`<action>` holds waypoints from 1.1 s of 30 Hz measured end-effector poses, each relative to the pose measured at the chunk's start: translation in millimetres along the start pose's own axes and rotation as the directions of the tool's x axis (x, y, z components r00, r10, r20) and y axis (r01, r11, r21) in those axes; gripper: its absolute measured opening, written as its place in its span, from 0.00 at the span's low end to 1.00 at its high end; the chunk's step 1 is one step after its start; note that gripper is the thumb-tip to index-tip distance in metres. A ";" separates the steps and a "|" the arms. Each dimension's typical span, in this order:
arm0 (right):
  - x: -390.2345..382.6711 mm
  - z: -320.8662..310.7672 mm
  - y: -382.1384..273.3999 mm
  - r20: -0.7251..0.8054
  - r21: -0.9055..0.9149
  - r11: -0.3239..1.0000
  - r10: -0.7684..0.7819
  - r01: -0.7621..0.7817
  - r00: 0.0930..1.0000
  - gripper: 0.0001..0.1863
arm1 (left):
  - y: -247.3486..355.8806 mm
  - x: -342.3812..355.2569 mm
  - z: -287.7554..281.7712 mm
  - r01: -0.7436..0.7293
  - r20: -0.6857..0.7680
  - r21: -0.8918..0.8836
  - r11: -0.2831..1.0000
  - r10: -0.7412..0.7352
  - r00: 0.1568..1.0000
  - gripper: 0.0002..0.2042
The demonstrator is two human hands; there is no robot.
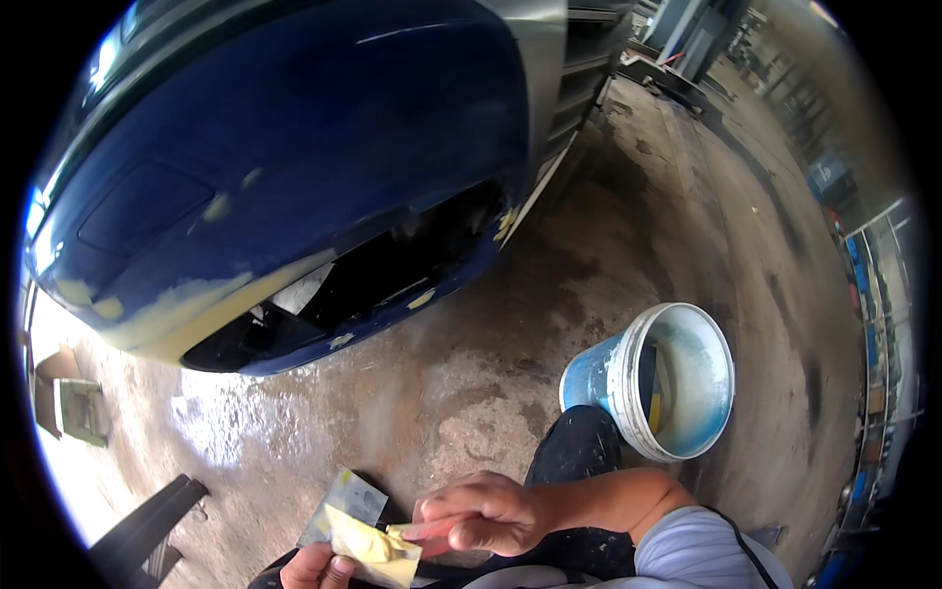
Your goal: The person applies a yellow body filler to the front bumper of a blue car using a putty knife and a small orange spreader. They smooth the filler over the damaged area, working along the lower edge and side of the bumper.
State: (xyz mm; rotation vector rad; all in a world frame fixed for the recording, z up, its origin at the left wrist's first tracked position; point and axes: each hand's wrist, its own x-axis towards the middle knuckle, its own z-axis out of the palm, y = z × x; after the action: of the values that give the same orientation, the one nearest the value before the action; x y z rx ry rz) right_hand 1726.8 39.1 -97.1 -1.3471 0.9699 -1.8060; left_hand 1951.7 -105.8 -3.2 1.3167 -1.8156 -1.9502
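While hands [488, 514] work putty [363, 538], bucket [601, 371] behind knee [581, 437]

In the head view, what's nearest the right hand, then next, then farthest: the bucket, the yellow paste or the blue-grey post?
From the right hand:
1. Yellow paste, just left.
2. Bucket, ahead and to the right.
3. Blue-grey post, far off at the top right.

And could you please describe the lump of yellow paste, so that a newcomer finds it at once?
Below the big dark-blue vehicle panel, at the picture's lower edge, the left hand holds a small sheet. The lump of yellow paste lies on it, left of the reddish tool in the right hand. Unlike the panel's smeared yellow patches, it is thick and heaped.
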 end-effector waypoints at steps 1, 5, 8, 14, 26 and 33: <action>-4.3 -4.1 2.5 0.095 -0.020 0.998 0.056 -0.054 0.994 0.20 | -0.7 -0.2 -0.7 0.007 -0.009 -0.005 1.000 -0.007 1.000 0.06; 1.0 -62.2 29.5 -0.164 -0.129 0.930 0.322 -0.344 0.933 0.13 | 2.3 -1.7 -0.5 -0.151 -0.091 0.252 0.956 0.179 0.980 0.03; 17.8 -138.2 57.4 -0.775 0.040 0.973 0.172 -0.225 0.608 0.13 | -21.3 -6.3 -18.2 -0.324 0.012 0.568 0.756 0.386 0.922 0.06; 30.3 -251.7 78.4 -0.364 -0.930 0.201 -0.607 -0.307 0.707 0.08 | -43.3 -18.7 -27.7 -0.282 0.064 0.743 0.607 0.355 0.933 0.12; 71.5 -270.8 87.3 0.118 -0.971 -0.235 -0.647 -0.049 0.753 0.08 | -49.6 -27.8 -27.8 -0.172 -0.069 0.635 0.753 0.278 0.958 0.11; 64.6 -286.8 103.8 0.050 -0.982 -0.171 -0.625 -0.074 0.779 0.06 | -37.2 -20.3 -18.5 -0.273 -0.047 0.615 0.740 0.380 0.924 0.13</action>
State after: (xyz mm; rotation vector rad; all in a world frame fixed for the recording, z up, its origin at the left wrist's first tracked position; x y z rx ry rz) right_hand 1442.5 -19.4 -210.8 -2.1084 3.0611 -1.5266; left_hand 1992.2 -96.8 -23.5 1.1347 -2.4792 -1.0701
